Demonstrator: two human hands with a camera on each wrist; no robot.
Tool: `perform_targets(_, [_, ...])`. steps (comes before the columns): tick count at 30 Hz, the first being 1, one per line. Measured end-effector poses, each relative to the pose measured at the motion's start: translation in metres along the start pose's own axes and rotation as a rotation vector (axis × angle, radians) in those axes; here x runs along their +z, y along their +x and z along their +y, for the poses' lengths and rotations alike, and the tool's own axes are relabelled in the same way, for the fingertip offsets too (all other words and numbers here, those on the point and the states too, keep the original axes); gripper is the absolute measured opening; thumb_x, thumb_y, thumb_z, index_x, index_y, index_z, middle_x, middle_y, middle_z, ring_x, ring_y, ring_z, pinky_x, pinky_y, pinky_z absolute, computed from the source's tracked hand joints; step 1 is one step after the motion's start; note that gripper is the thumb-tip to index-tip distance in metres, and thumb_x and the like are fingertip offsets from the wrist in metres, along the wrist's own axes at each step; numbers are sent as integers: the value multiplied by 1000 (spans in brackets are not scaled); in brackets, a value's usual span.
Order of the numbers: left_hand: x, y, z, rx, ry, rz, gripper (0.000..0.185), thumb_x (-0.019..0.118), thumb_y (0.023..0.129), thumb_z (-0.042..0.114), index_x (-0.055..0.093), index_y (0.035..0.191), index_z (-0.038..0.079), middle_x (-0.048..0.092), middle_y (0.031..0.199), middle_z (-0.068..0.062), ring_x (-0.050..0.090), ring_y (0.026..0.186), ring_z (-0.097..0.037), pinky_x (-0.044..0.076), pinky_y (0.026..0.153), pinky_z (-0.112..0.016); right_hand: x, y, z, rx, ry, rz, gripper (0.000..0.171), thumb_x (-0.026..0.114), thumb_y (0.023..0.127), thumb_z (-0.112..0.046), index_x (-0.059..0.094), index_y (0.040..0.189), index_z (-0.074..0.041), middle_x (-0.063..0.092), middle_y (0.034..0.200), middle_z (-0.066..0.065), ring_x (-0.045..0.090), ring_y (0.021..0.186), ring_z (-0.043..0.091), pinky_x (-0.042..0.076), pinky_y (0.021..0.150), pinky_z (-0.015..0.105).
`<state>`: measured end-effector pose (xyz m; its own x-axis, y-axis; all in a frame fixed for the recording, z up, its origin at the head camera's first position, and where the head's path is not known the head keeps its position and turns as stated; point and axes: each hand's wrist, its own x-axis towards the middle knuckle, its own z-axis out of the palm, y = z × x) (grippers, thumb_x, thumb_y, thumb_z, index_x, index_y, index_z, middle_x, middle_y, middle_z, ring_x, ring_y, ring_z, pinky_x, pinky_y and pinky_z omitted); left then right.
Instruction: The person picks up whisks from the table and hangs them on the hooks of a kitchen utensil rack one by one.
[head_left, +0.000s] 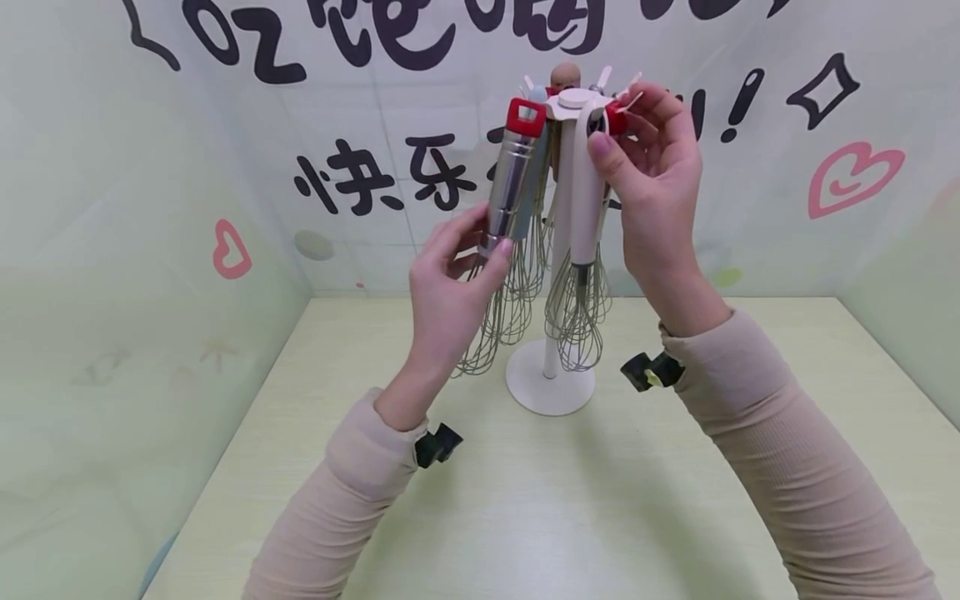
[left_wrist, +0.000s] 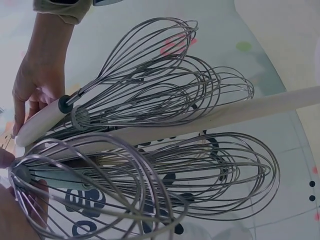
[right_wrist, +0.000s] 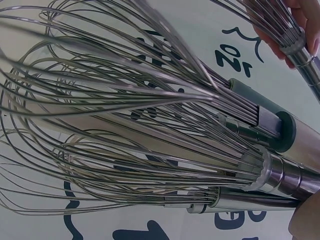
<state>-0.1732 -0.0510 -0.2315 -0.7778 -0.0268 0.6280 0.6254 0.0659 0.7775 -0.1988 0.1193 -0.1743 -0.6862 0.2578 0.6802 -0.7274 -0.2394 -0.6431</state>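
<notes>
A steel whisk (head_left: pixel 512 183) with a red hanging loop is held by my left hand (head_left: pixel 453 279), thumb and fingers round the lower end of its handle. Its wires hang downward, left of the white whisk stand (head_left: pixel 551 367). At the stand's top, my right hand (head_left: pixel 660 158) pinches the red end of another whisk (head_left: pixel 617 118) beside a hook. Its thumb overlaps the top of a white-handled whisk (head_left: pixel 583 192). In the right wrist view, steel handles (right_wrist: pixel 285 172) lie close to that hand. A pale blue-handled whisk (head_left: pixel 534 179) hangs behind the left whisk.
More whisks hang round the stand, their wire loops (left_wrist: pixel 220 175) crowding together about the post (left_wrist: pixel 280 105). A wooden handle end (head_left: pixel 566 75) shows behind the top. The pale table (head_left: pixel 487 517) meets a printed backdrop (head_left: pixel 405 92) at the back and sides.
</notes>
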Motion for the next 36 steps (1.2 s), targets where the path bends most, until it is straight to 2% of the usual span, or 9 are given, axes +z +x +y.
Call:
perform_targets(22, [8, 3, 3, -8, 18, -32, 45, 66, 86, 8, 57, 130, 0, 60, 115, -17, 64, 103, -23, 57, 89, -27, 1, 0, -1, 7, 22, 2, 35, 59, 85, 11, 51, 115, -3, 54, 106, 4, 53, 106, 19, 47, 99, 25])
perform_targets(36, [1, 4, 16, -97, -31, -84, 44, 66, 87, 9, 57, 129, -1, 59, 117, -17, 63, 102, -24, 57, 87, -23, 0, 0, 2, -14, -11, -6, 34, 59, 85, 9, 51, 115, -5, 55, 106, 1, 54, 106, 19, 48, 98, 25])
